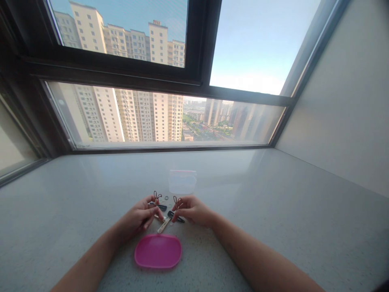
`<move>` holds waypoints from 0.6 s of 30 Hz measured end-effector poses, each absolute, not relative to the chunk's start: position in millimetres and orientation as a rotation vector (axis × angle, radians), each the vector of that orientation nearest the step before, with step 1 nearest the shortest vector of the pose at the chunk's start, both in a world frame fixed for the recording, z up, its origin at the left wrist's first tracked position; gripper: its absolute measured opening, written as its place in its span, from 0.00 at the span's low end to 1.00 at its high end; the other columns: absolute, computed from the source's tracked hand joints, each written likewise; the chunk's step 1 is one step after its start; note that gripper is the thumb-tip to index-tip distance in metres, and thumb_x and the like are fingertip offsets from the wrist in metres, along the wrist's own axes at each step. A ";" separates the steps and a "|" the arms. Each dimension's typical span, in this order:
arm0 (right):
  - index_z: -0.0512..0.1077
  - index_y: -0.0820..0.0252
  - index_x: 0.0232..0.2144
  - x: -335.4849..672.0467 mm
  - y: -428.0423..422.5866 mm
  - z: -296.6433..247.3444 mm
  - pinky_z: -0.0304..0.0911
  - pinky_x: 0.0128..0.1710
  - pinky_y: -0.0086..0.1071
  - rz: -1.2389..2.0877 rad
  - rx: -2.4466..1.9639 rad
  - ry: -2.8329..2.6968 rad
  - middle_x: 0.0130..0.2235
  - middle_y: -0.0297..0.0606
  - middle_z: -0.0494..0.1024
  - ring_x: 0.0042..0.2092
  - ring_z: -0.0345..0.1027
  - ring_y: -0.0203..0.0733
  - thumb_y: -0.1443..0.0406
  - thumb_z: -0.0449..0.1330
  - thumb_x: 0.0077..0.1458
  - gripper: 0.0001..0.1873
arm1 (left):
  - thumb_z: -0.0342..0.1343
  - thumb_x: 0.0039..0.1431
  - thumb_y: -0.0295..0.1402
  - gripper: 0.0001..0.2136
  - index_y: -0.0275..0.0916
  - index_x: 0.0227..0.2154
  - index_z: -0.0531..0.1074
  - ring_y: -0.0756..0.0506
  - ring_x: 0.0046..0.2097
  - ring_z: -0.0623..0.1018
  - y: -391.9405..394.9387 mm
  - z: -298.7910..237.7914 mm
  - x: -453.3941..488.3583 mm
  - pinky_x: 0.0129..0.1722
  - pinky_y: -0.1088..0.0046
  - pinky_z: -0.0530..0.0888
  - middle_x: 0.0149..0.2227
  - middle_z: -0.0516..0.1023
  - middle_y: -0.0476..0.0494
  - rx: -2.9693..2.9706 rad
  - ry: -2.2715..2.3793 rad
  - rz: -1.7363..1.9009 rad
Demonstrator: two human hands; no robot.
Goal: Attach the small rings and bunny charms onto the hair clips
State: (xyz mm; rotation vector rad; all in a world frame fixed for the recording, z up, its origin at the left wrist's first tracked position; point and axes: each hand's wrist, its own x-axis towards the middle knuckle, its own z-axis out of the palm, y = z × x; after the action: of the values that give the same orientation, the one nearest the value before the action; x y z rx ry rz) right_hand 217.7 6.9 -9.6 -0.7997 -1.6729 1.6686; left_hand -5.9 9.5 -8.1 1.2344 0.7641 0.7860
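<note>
My left hand (141,214) is low over a small group of hair accessories, fingers curled together; what they grip, if anything, is too small to make out. A dark hair clip (163,207) and a brown bow-shaped hair tie (157,195) lie by its fingertips. My right hand (192,211) faces it, thumb and fingers closed at a black snap hair clip (180,219). A second brown hair tie (176,200) shows beside the right fingers. Between the hands, a pale hair clip (163,226) lies slanted, its lower end close to the pink tray.
An oval pink tray (158,252) sits just in front of the hands. Behind them lies a clear zip bag (182,181), with a small dark ring (166,198) nearer. The speckled white sill (243,178) runs back to a dark window frame (173,150); a wall stands at right.
</note>
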 end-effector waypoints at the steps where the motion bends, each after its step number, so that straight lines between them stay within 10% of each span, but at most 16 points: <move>1: 0.69 0.66 0.34 217.8 7.1 -10.0 0.42 0.13 0.21 1.669 -0.805 -1.673 0.30 0.39 0.77 0.14 0.47 0.23 0.60 0.61 0.46 0.15 | 0.56 0.50 0.35 0.12 0.36 0.35 0.62 0.60 0.12 0.57 9.0 -7.1 -5.9 0.11 0.83 0.46 0.27 0.76 0.44 1.229 0.759 0.787; 18: 0.69 0.66 0.35 217.5 9.6 -15.6 0.41 0.14 0.22 1.676 -0.782 -1.650 0.29 0.39 0.77 0.15 0.47 0.23 0.60 0.61 0.45 0.16 | 0.56 0.50 0.35 0.12 0.37 0.35 0.62 0.61 0.09 0.53 11.1 -9.6 -6.6 0.09 0.80 0.44 0.26 0.75 0.43 1.193 0.728 0.745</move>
State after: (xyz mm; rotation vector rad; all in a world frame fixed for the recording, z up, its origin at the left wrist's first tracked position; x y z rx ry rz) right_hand 217.5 9.6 -15.6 -0.7819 -1.6501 1.6756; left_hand -6.6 11.1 -9.6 1.1931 0.7284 0.7454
